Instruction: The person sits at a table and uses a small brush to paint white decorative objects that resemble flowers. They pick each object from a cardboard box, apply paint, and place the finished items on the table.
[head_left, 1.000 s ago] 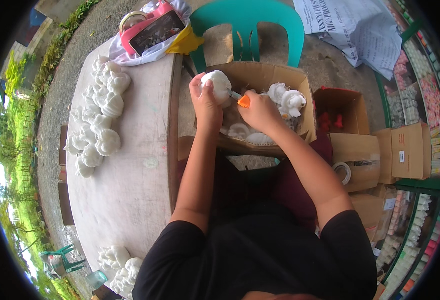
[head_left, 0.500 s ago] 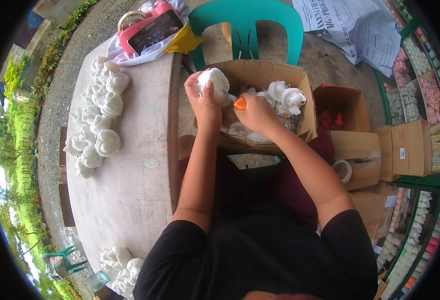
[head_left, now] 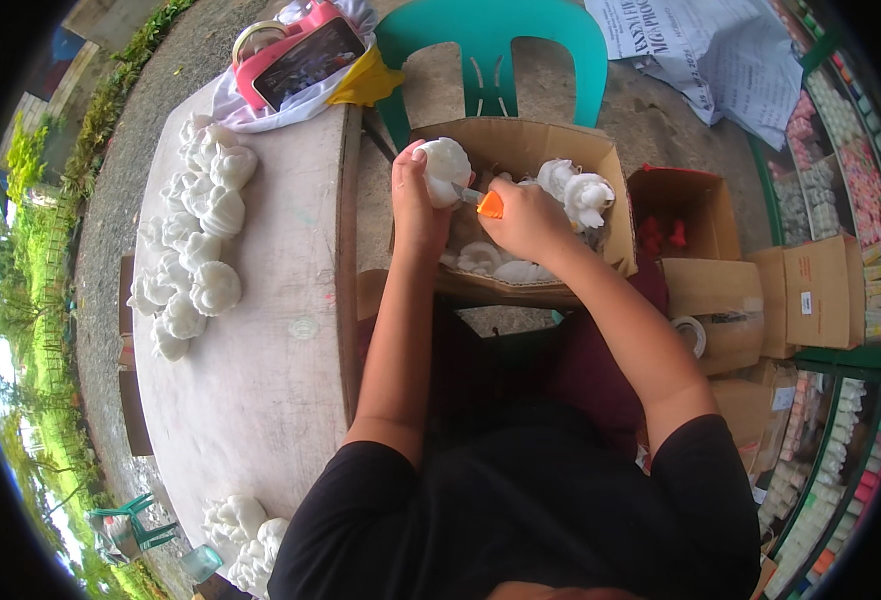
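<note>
My left hand [head_left: 416,215] is closed around a rounded white moulded piece [head_left: 447,163], holding it up over the near left part of an open cardboard box [head_left: 606,165]. In my right hand [head_left: 536,222] is an orange-handled knife [head_left: 491,205], gripped close to its blade. The blade reaches left to the lower right edge of the white piece and seems to touch it. Inside the box, below and beyond my hands, lie more white pieces [head_left: 588,198] and pale scraps. My left fingers are partly hidden behind the piece.
Left of me a pale table bears a cluster of white pieces [head_left: 216,288] and another group [head_left: 246,540]. A phone [head_left: 311,65] leans in a pink holder at its far end. Beyond the box stands a green chair [head_left: 561,25]; cardboard boxes [head_left: 711,290] and shelves are on the right.
Both hands have shifted slightly right, with the white piece and the knife. The piece is turned a little, and more of the blade shows against its edge.
</note>
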`<state>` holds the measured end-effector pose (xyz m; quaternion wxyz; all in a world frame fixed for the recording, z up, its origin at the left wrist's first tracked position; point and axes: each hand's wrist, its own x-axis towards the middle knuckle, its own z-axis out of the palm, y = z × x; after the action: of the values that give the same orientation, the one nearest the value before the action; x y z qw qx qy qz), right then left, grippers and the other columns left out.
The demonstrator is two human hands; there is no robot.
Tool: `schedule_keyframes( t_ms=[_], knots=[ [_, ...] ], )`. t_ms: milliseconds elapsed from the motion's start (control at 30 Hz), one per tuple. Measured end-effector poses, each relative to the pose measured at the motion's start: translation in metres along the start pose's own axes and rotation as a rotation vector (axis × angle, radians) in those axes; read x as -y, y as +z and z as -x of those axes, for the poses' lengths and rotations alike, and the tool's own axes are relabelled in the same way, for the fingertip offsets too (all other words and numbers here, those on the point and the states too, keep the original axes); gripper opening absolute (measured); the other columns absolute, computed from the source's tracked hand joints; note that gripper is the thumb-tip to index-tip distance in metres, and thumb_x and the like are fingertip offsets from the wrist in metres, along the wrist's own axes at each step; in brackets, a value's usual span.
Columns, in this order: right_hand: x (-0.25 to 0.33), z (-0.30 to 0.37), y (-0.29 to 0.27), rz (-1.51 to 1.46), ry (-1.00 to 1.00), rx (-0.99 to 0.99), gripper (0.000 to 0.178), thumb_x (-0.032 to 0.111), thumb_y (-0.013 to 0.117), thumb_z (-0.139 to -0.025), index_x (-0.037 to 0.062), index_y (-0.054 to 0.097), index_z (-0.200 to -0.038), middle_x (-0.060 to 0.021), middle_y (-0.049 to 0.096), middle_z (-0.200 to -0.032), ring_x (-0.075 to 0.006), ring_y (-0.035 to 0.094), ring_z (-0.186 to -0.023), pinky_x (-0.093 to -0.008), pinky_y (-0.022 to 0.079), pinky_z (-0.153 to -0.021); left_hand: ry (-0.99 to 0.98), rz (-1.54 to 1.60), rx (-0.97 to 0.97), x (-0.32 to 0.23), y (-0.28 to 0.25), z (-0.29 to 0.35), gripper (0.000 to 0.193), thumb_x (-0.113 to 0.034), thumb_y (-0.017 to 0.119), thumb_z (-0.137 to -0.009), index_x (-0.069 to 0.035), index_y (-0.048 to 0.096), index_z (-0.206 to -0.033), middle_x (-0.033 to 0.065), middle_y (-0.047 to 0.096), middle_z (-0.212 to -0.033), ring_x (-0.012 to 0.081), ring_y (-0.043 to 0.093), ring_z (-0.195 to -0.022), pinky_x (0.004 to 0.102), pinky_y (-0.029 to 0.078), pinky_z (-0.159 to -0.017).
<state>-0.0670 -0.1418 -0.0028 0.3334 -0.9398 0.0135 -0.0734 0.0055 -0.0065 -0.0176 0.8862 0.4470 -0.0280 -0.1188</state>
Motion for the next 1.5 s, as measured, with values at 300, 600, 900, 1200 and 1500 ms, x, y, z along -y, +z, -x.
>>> schedule_keyframes(
  t_ms=[300, 600, 900, 1200, 1500],
  knots=[
    [-0.015, -0.012, -0.002, 0.004, 0.234, -0.028, 0.026, 0.026, 0.061, -0.08, 0.004, 0.061, -0.094, -0.0196, 0.066, -0.083, -0.0385, 0.064, -0.081, -0.046, 0.051, -0.07, -0.169, 0.135, 0.01, -0.008, 0.001, 0.005, 0.044, -0.037, 0.05, -0.089, -0.009, 0.045, -0.123, 0.0122, 0.055, -0.112, 0.026, 0.058, -0.098, 0.0452, 0.05, -0.084],
    [-0.041, -0.019, -0.015, -0.11, 0.23, 0.053, 0.037, 0.02, 0.063, -0.077, -0.0006, 0.047, -0.104, -0.0203, 0.063, -0.091, -0.0333, 0.063, -0.072, -0.0394, 0.049, -0.069, -0.217, 0.139, -0.101, -0.007, -0.001, 0.0, 0.048, -0.049, 0.055, -0.086, -0.011, 0.048, -0.116, 0.0101, 0.058, -0.11, 0.026, 0.059, -0.1, 0.0442, 0.05, -0.087],
    [-0.071, 0.01, -0.075, -0.28, -0.025, -0.269, 0.026, 0.022, 0.065, -0.084, 0.0042, 0.059, -0.102, -0.0147, 0.063, -0.099, -0.0294, 0.061, -0.094, -0.0367, 0.047, -0.083, -0.342, 0.093, -0.149, -0.01, -0.006, 0.0, 0.051, -0.043, 0.062, -0.084, -0.009, 0.046, -0.119, 0.0111, 0.054, -0.115, 0.0257, 0.056, -0.105, 0.0458, 0.051, -0.089],
    [-0.311, 0.084, -0.011, 0.453, 0.546, 0.502, 0.033, 0.028, 0.055, -0.08, 0.0034, 0.07, -0.096, -0.0237, 0.063, -0.107, -0.0373, 0.06, -0.105, -0.0434, 0.048, -0.091, -0.353, 0.002, -0.136, -0.018, 0.008, 0.006, 0.051, -0.04, 0.061, -0.085, -0.007, 0.046, -0.12, 0.0123, 0.054, -0.114, 0.0265, 0.056, -0.106, 0.0463, 0.051, -0.088],
    [-0.247, 0.044, -0.019, 0.77, 0.663, 0.864, 0.039, 0.032, 0.064, -0.077, 0.0178, 0.068, -0.113, -0.0113, 0.064, -0.118, -0.0268, 0.063, -0.107, -0.0367, 0.051, -0.087, -0.383, -0.027, -0.131, -0.013, -0.005, 0.002, 0.052, -0.036, 0.063, -0.084, -0.006, 0.044, -0.122, 0.0142, 0.052, -0.117, 0.0287, 0.056, -0.107, 0.0459, 0.053, -0.087]
  ],
)
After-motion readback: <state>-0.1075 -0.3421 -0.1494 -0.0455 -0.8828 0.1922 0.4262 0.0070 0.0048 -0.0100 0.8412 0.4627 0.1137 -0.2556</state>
